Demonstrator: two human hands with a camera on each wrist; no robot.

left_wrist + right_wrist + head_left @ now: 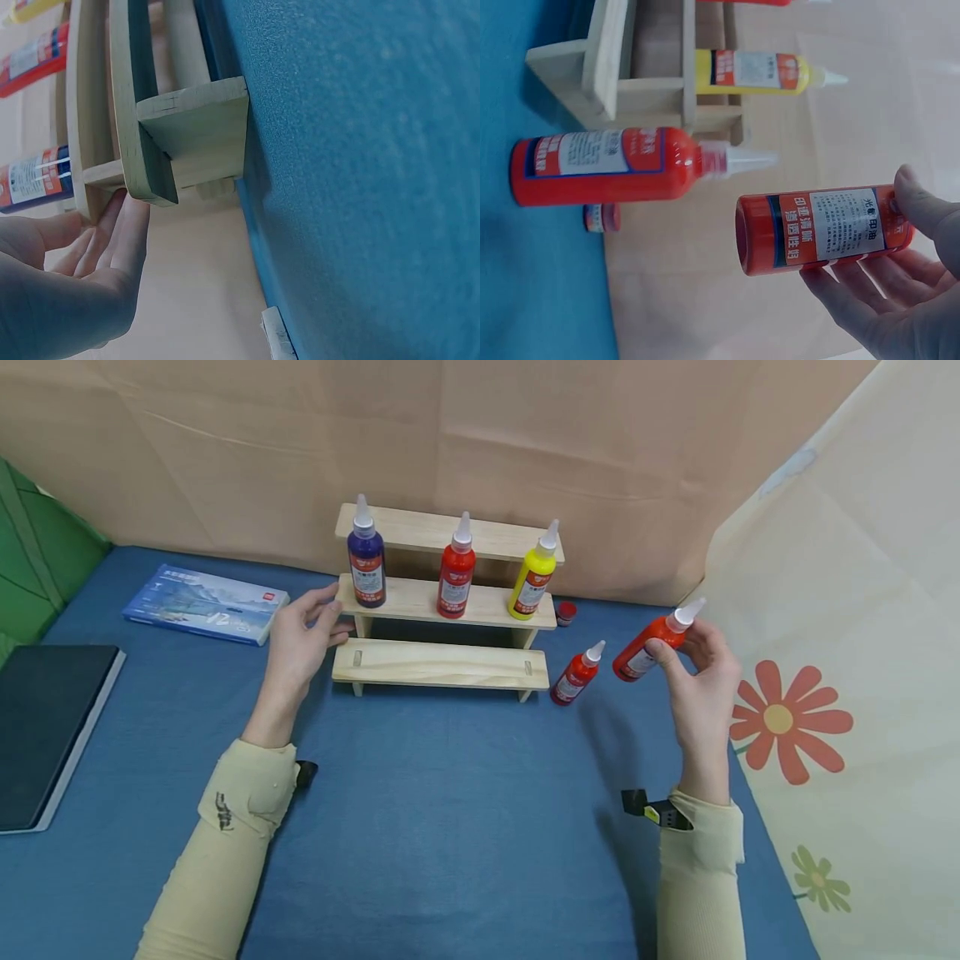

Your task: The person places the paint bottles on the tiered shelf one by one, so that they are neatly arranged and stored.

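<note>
In the head view my right hand [701, 672] holds a red ink bottle [643, 649] tilted above the cloth, its white nozzle up to the right. The right wrist view shows thumb and fingers round this bottle [825, 229] near its top. Another red ink bottle [575, 675] stands on the cloth beside the three-tier wooden rack [442, 662]. My left hand [300, 631] pinches the left end of the rack's middle shelf, thumb and fingers at its edge. On that shelf stand a purple-blue bottle [367, 568], a red bottle [456, 572] and a yellow bottle [533, 578].
A small round red-topped container [566, 612] sits behind the rack's right end. To the left lie a blue picture box [206, 603] and a dark notebook [52, 735]. Blue cloth [450, 827] covers the table; a brown sheet [525, 435] hangs behind.
</note>
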